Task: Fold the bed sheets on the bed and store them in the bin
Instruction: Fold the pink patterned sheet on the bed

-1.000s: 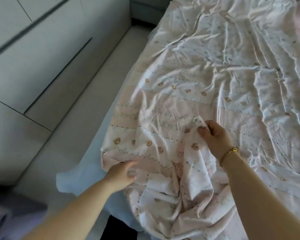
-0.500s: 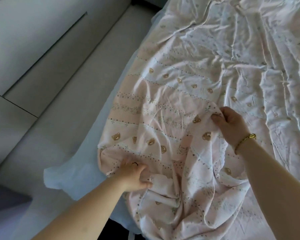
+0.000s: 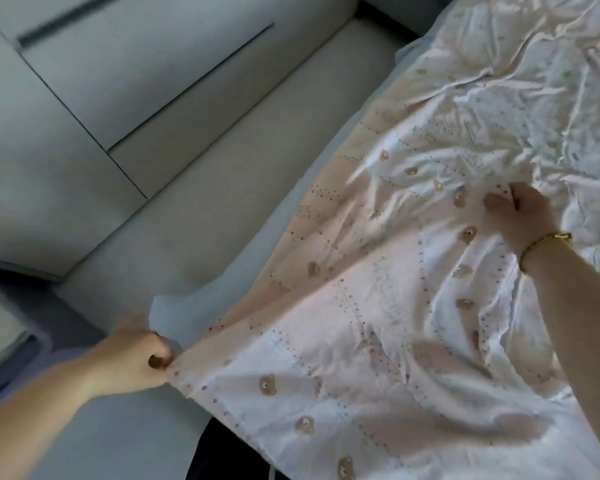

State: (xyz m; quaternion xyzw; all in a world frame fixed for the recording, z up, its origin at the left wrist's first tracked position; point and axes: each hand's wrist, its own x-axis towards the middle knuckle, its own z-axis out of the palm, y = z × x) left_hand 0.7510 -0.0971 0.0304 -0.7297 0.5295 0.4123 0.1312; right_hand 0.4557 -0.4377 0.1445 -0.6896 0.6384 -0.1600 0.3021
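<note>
Fabric fills the near view: the pink bear-print bed sheet (image 3: 378,306) lies across the bed, its near corner drawn out taut toward the left. The left hand (image 3: 136,358) holds that corner past the bed's side, over the floor (image 3: 174,237), its grip closed, with fingers and thumb pinching the hem. Half a second ago this hand was sunk into crumpled cloth on top of the bed. Now the heap that lay there is pulled open into a flatter, stretched panel.

A pale blue under-layer (image 3: 194,306) shows from beneath the sheet at the bed's side. Further in, the right hand (image 3: 520,216), with a gold bracelet (image 3: 551,239) at the wrist, keeps its grip curled round a pinch of cloth near the sheet's middle. It sits much where it was before and seems to anchor the left hand's pull. Beyond it the rest of the sheet lies crumpled toward the far end of the bed. Grey cabinet fronts (image 3: 118,81) stand past the floor on the left.

The task looks to be near its start. A corner is found and an edge is being straightened, but no fold is made yet. No bin can be made out with certainty.
</note>
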